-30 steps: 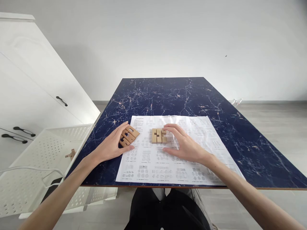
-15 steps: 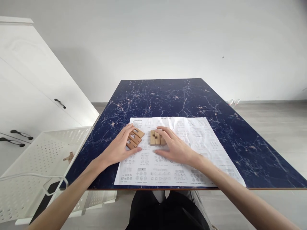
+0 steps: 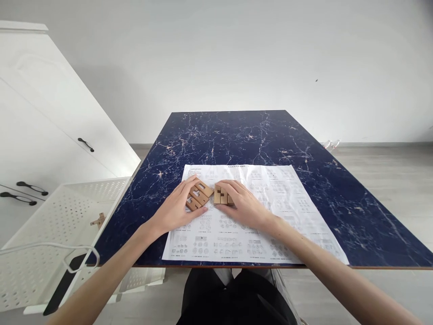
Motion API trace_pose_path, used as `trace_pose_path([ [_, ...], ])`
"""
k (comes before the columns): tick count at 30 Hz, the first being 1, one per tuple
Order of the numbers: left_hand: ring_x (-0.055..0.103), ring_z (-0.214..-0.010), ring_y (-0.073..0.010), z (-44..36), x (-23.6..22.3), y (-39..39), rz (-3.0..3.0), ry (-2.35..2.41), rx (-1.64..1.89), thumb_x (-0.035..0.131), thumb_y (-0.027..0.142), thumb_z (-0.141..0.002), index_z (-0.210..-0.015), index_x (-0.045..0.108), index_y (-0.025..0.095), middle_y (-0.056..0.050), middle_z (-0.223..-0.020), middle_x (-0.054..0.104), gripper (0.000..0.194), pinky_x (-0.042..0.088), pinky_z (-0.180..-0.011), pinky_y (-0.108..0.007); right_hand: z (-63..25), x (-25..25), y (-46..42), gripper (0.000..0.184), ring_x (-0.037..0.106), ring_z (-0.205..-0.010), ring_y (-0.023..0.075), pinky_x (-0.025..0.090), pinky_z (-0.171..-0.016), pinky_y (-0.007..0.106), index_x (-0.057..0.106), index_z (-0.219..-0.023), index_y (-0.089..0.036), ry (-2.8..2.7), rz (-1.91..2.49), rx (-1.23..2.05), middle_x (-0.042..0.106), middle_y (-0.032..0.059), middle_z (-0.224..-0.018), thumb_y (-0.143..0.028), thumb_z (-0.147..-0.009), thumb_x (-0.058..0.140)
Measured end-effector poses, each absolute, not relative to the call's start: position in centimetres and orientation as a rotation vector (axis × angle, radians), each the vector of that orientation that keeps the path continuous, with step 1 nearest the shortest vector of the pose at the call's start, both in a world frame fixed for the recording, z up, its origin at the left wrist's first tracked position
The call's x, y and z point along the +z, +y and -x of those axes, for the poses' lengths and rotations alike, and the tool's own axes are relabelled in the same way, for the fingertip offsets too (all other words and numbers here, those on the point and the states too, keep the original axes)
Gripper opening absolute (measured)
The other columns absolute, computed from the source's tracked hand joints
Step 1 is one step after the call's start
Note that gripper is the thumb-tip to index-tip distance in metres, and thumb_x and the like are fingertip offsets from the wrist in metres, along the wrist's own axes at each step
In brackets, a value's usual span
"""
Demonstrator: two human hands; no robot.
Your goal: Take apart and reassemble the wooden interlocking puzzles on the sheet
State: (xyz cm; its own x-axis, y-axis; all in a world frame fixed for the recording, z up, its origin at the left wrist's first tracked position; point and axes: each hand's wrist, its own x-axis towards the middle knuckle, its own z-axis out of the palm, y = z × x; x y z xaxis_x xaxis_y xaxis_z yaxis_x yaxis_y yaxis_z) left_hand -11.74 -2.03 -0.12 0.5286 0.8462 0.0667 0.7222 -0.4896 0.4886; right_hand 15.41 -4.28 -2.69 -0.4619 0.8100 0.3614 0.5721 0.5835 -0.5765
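My left hand (image 3: 176, 205) curls round the outer side of several brown notched wooden puzzle pieces (image 3: 199, 195), lying slanted side by side; its thumb touches their near end. Close to its right, my right hand (image 3: 244, 205) closes over a row of paler notched wooden puzzle pieces (image 3: 221, 196), fingers along the far side and thumb along the near side. The palm hides the right part of this row. Both groups rest on a creased white instruction sheet (image 3: 267, 212) with printed diagrams. Their nearest corners almost meet; I cannot tell if they touch.
The sheet lies at the front edge of a blue marbled table (image 3: 230, 135). To the left stands a white perforated cart (image 3: 50, 225) with a small wooden piece (image 3: 98, 220) in it and a white cable (image 3: 43, 247). A white cabinet (image 3: 50, 113) stands behind the cart.
My left hand has pushed the brown pieces to the right, towards the paler row. My right hand has closed more tightly round its row, the thumb now against the near side.
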Motion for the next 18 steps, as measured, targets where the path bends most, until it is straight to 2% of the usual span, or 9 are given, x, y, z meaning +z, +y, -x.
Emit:
trace_pose_path([
  [7,0.033,-0.164,-0.0382,11.66,-0.26,-2.10,-2.366,1.308,0.446,0.064,0.069,-0.098,-0.165,0.033,0.033,-0.011,-0.179,0.030,0.082,0.040,-0.130,-0.058,-15.52,-2.82,-4.38,0.048,0.059,-0.139,0.0366,0.056,-0.111,0.063,0.050,-0.149,-0.032,-2.178,1.128,0.538,0.061,0.0126,-0.150,-0.037,-0.105,0.067],
  [18,0.038,-0.161,-0.0378,11.39,-0.61,-1.63,-2.456,1.296,0.513,0.064,0.067,-0.100,-0.162,0.035,0.029,-0.014,-0.172,0.041,0.079,0.038,-0.130,-0.059,-15.66,-2.62,-4.57,0.046,0.060,-0.135,0.0357,0.058,-0.107,0.060,0.051,-0.145,-0.031,-2.141,1.120,0.559,0.062,0.0124,-0.146,-0.035,-0.103,0.069],
])
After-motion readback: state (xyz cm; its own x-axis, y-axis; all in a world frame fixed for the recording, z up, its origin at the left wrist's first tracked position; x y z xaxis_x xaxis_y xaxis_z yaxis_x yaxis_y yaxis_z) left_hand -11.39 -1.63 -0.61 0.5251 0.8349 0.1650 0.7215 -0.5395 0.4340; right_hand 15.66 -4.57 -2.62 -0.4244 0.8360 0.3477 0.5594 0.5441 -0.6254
